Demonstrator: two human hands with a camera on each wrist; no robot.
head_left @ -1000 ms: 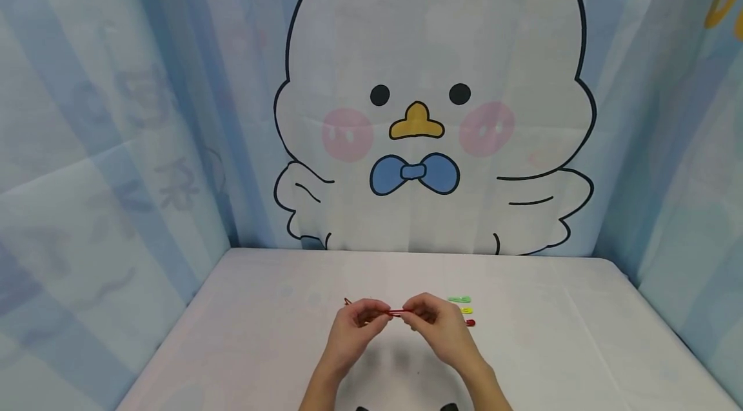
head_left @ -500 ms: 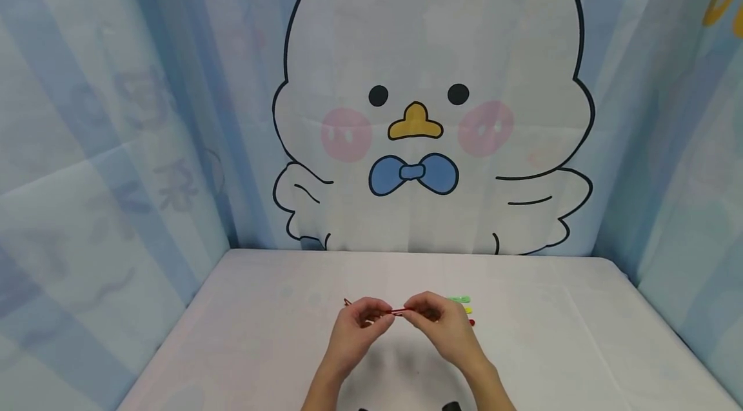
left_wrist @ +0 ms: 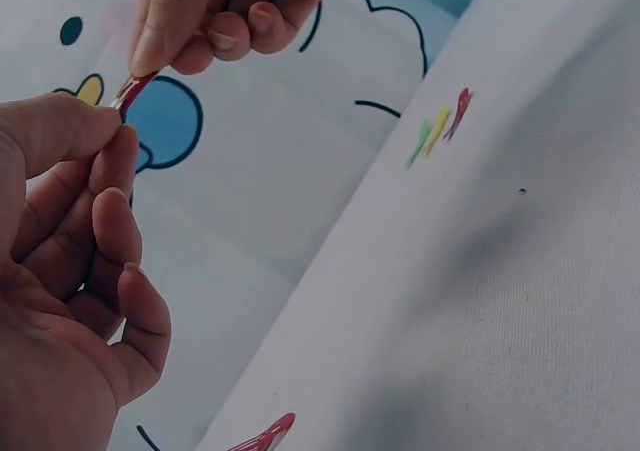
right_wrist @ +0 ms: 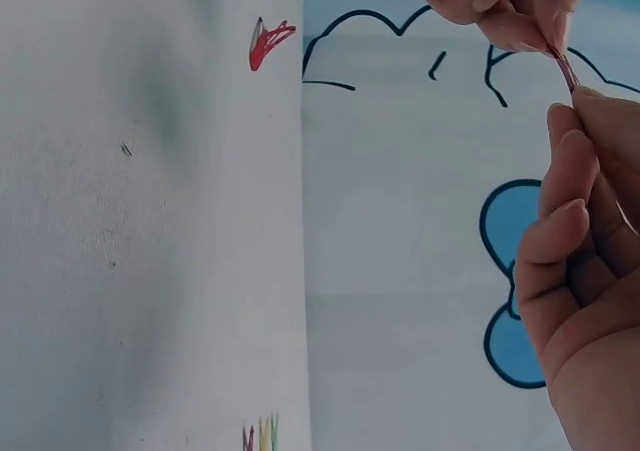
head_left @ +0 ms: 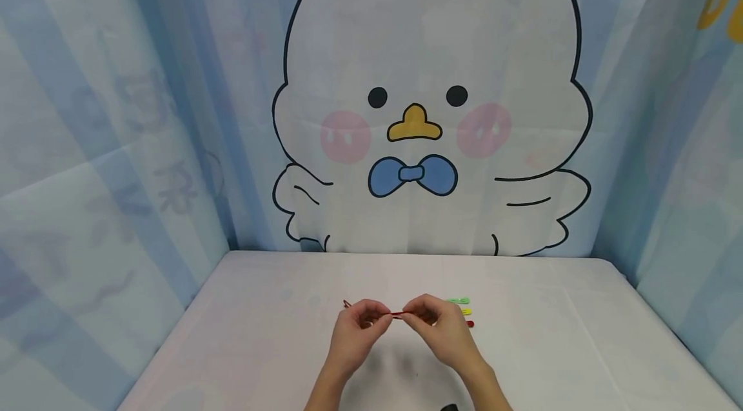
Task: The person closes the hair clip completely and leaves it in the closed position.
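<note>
A small red snap hair clip (head_left: 397,315) is stretched between my two hands above the table. My left hand (head_left: 355,337) pinches one end of it between thumb and forefinger. The other end is pinched by my right hand (head_left: 445,331), and the fingertips hide much of the clip. Another red hair clip (right_wrist: 267,46) lies on the table by the left hand, its parts spread apart. Just past the right hand lie a green hair clip (head_left: 459,300), a yellow hair clip (head_left: 467,311) and a red hair clip (left_wrist: 459,114) in a row.
The white-covered table (head_left: 540,333) runs back to a curtain (head_left: 424,217) with a cartoon bird on it. Curtains also hang along the left and right sides. A dark speck (left_wrist: 522,191) sits on the cloth.
Both hands keep the red hair clip pinched in nearly the same place. The head view has shifted slightly; the clips on the table lie as before.
</note>
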